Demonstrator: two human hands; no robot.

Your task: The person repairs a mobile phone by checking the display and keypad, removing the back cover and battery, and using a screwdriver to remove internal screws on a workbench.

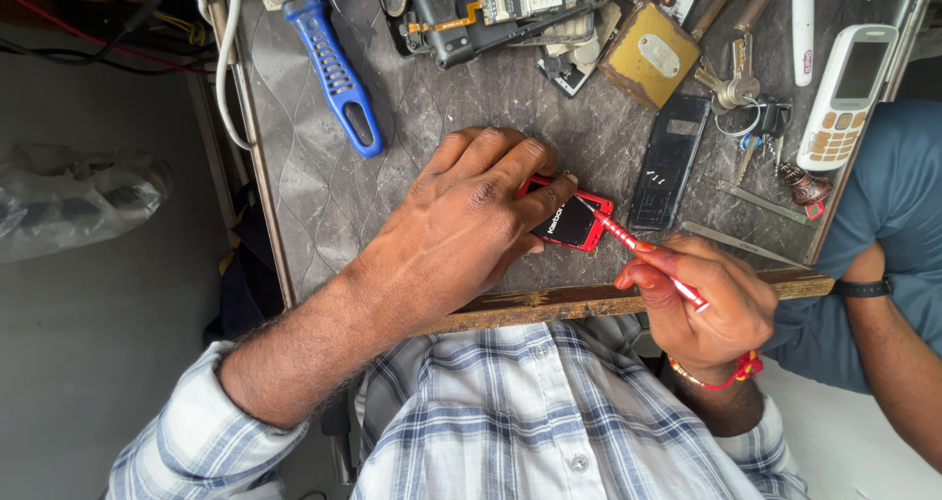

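Note:
My left hand (471, 215) presses down on a small red and black phone (569, 222) lying on the grey worktable (324, 186), fingers curled over its left part. My right hand (702, 299) grips a thin red screwdriver (638, 248). Its tip rests on the phone's upper right edge. Most of the phone's left side is hidden under my left hand.
A blue-handled tool (336, 73) lies at the back left. An opened phone body (491, 9), a brass padlock (650, 55) with keys (741, 93), a black back cover (669, 161), tweezers (746, 245) and a white keypad phone (846, 98) surround the work. Another person's arm (898, 333) is at right.

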